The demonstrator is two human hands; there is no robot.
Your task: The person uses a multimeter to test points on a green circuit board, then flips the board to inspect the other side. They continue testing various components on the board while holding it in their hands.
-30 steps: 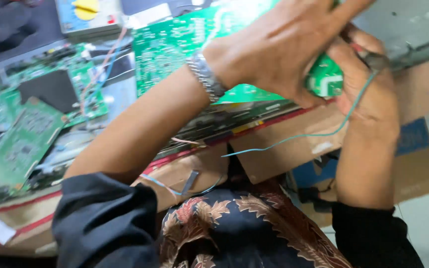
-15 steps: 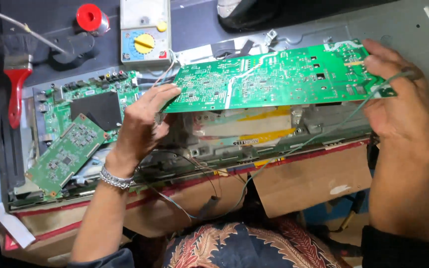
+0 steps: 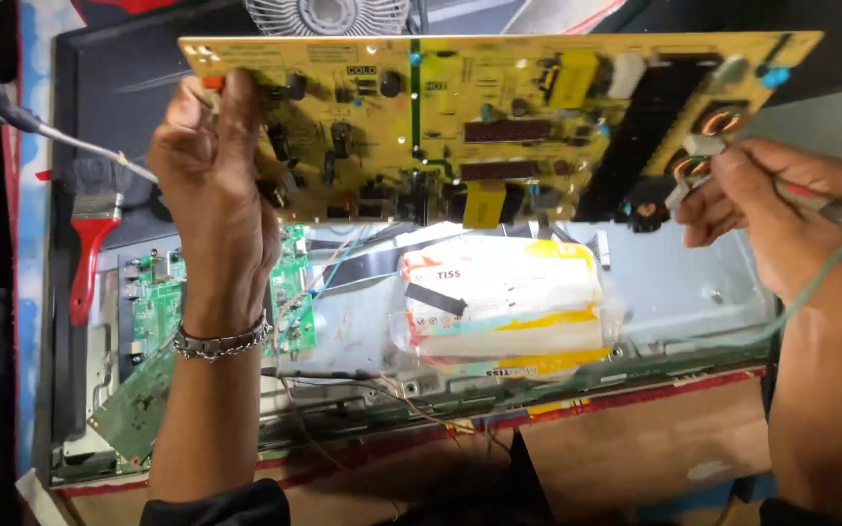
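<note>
I see the left hand [image 3: 209, 185] closed around the left end of a long yellow circuit board [image 3: 499, 122], thumb and fingers pinching its edge. The board is lifted up in the air above the open back of a flat screen [image 3: 655, 282], over the far part of it. Its long axis runs from left to right across the view, almost level, and the side with the parts points toward me: dark capacitors, copper coils on the right, a yellow block near the middle. The left wrist wears a metal bracelet [image 3: 221, 341].

The right hand [image 3: 772, 209] is at the right end of the board, just under the lower right corner. Its grip is closed on a thin tool [image 3: 830, 200] with a red and grey handle, and a pale green wire [image 3: 811, 282] hangs from it down along the wrist. The fingertips [image 3: 699, 200] touch a white connector at the board's edge.

Under the board, inside the screen's back, lies a white and yellow plastic packet [image 3: 504, 297]. A green board [image 3: 153, 307] sits at the left side, partly hidden by the left forearm. Further left, a brush with a red handle [image 3: 90, 248] lies near the left edge. A brown cardboard [image 3: 635, 443] lies along the near edge.
</note>
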